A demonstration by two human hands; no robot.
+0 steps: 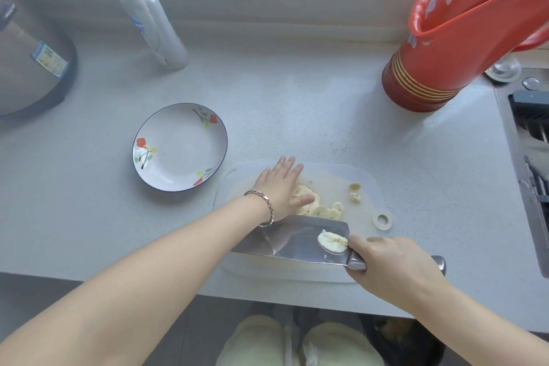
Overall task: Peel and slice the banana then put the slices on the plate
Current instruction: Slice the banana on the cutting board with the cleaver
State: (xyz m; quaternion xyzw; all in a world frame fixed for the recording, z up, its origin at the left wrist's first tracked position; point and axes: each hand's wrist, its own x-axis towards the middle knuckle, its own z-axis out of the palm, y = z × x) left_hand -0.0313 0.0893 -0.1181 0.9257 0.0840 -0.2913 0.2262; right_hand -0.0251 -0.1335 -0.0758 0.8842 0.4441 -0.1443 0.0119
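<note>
The likeliest slip here is a judgement from how things lie. One stray banana slice (332, 242) is clinging to the flat of the blade near the handle, and it could slide off onto the counter or floor if the blade is tipped. The left hand's fingers are also lying close to the cutting edge, so a careless sweep could nick them.

The right hand (395, 264), at the lower right of the frame, is wrapping its fingers firmly round the handle of the broad steel cleaver (297, 238). The cleaver is lying nearly flat across the near edge of the translucent plastic cutting board (365, 184). The left hand (282, 184), at the centre, is grasping nothing. Its fingers are stretching out straight and flat over the board, with the thumb touching the heap of pale banana slices (315, 205) just beside the blade, as if gathering them toward it.

Two small banana end pieces (355, 192) are sitting apart at the board's right. The white flower-painted plate (181, 151) with a dark rim is waiting to the left of centre, near the board, holding no slices yet. A tall red thermos (439, 68) is standing at the upper right, and a clear pump bottle (154, 30) at the upper left.
</note>
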